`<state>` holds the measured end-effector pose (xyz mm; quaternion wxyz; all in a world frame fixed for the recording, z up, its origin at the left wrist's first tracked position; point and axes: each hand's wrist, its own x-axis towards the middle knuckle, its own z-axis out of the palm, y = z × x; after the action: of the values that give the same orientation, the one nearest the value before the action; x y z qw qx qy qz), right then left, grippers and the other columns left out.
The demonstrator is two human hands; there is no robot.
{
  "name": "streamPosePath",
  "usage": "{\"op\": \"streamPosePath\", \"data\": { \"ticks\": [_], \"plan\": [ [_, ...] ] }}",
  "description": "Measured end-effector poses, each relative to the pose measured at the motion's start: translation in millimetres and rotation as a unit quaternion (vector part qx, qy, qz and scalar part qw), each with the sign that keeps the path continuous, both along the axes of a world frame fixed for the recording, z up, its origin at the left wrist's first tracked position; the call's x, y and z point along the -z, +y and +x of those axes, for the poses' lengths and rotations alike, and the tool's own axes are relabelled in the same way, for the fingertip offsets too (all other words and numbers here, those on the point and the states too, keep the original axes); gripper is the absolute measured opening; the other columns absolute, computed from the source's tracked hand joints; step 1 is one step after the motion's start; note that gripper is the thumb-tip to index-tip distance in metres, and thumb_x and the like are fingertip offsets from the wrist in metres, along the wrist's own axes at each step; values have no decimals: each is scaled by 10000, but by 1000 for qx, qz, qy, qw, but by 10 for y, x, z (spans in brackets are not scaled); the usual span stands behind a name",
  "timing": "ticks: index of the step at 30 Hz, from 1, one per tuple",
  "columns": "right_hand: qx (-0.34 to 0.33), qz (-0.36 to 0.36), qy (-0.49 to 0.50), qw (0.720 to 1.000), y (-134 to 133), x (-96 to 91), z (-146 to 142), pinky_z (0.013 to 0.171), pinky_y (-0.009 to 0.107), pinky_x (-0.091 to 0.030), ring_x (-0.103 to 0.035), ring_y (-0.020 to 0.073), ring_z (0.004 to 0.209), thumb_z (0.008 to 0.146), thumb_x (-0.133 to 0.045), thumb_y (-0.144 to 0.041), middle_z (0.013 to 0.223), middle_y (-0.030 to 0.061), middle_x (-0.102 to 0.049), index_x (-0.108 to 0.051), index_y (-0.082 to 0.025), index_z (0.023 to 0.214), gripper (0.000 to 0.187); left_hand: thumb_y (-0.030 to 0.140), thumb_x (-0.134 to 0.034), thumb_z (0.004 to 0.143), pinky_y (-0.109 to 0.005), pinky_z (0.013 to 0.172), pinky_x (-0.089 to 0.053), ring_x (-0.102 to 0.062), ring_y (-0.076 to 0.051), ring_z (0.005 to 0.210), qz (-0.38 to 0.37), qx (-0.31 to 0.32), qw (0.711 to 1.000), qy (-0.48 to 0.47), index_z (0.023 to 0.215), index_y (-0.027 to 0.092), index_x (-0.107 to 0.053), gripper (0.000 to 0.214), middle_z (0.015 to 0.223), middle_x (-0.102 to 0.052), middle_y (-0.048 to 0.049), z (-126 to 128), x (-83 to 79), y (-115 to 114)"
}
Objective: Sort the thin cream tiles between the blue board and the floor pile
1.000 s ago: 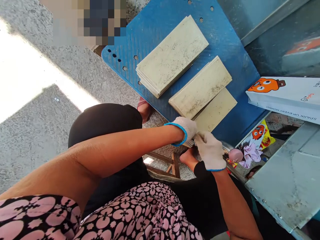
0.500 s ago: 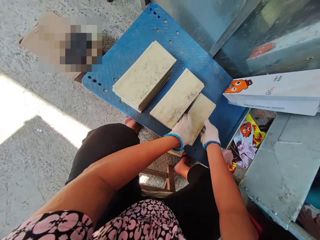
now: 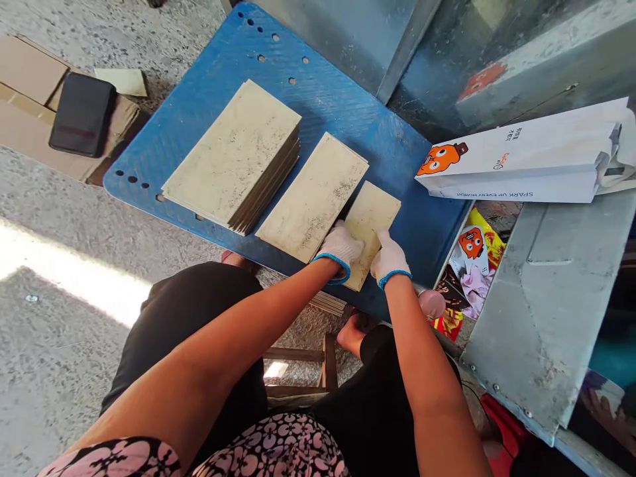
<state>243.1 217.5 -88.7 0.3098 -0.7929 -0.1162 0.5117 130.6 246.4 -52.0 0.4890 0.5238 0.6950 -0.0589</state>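
Beige, dusty rectangular card sheets are lying in three groups on the blue ribbed plastic tabletop [image 3: 387, 152]. Both hands are wearing white knit gloves with blue cuffs, and both are resting on the smallest group, the short beige sheet pile [image 3: 371, 218] at the near edge. The left hand [image 3: 340, 248] is pressing its curled fingers on the near left corner of this pile, just where it is meeting the middle stack of long beige sheets [image 3: 313, 197]. The right hand [image 3: 389, 258] is sitting on the near right part of the pile with the fingers bent down on it; how firmly either hand is gripping I cannot tell. The pile is lying partly under the middle stack and is reaching forward from the hands. Further left, well apart from the hands, the thick stack of long beige sheets [image 3: 233, 159] is lying. To the right, a white paper bag with an orange cartoon face [image 3: 517, 165] is lying on a grey metal surface [image 3: 551, 298].
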Motion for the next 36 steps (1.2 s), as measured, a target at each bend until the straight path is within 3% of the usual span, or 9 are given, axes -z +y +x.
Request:
{"op": "streamPosePath", "data": {
  "ticks": [10,14,17,23,28,30,32,34,36],
  "plan": [
    [84,-13,78,993,28,13,58,590,258,-561,-654,158,632,955,-561,-484,761,-3,-704,-686,-207,1019,310,379,-639,867,-304,1008,-515,-622,-278,1263,8,43,999,2,1383,185,-486,571,1360,-628,-151,-7,7,-65],
    [107,-50,49,992,8,-38,120,563,276,-565,-665,175,626,937,-588,-522,789,25,-721,-675,-194,1019,349,442,-667,832,-349,1036,-499,-577,-318,1318,-3,85,996,32,1430,224,-471,666,1556,-417,-174,31,3,-137],
    [108,-72,31,991,-38,-78,163,546,294,-569,-675,192,629,912,-618,-553,781,35,-721,-673,-187,1046,393,471,-696,805,-404,1125,-422,-420,-368,1453,-1,116,992,49,1410,221,-505,682,1628,-293,-187,71,-6,-188],
    [108,-63,-71,990,-187,-107,159,581,329,-595,-706,222,727,889,-631,-621,832,75,-740,-654,-163,1110,509,475,-704,786,-528,1201,-299,-242,-441,1523,28,167,985,43,1388,198,-549,681,1643,-268,-196,86,31,-239],
    [127,-12,-84,988,-263,-224,133,637,311,-612,-711,208,761,864,-688,-596,815,54,-741,-649,-169,1020,457,503,-681,818,-514,1192,-330,-293,-455,1494,75,192,978,18,1319,168,-625,605,1576,-380,-207,33,-34,-179],
    [157,19,-56,986,-266,-304,131,660,318,-621,-714,207,756,846,-720,-576,807,43,-744,-643,-173,1008,441,483,-644,852,-463,1124,-420,-443,-409,1409,90,176,980,-27,1252,160,-663,514,1457,-519,-198,-5,-80,-128],
    [175,63,-14,982,-266,-385,129,688,336,-630,-722,215,765,824,-747,-563,822,42,-752,-645,-176,1024,447,480,-617,871,-404,977,-519,-626,-340,1185,74,125,985,-97,1153,151,-691,440,1234,-667,-161,-63,-126,-68],
    [177,110,27,978,-270,-462,115,718,358,-635,-733,226,786,817,-745,-566,851,50,-760,-650,-175,1058,469,526,-644,850,-365,835,-553,-686,-290,978,53,44,985,-161,1063,137,-693,446,1044,-721,-125,-141,-173,-8],
    [162,144,55,975,-283,-534,75,741,372,-636,-740,233,808,829,-710,-586,869,56,-760,-654,-172,1087,491,565,-735,773,-346,772,-559,-688,-274,931,39,-30,970,-240,1061,129,-682,524,1021,-731,-118,-233,-229,36]
  ]
}}
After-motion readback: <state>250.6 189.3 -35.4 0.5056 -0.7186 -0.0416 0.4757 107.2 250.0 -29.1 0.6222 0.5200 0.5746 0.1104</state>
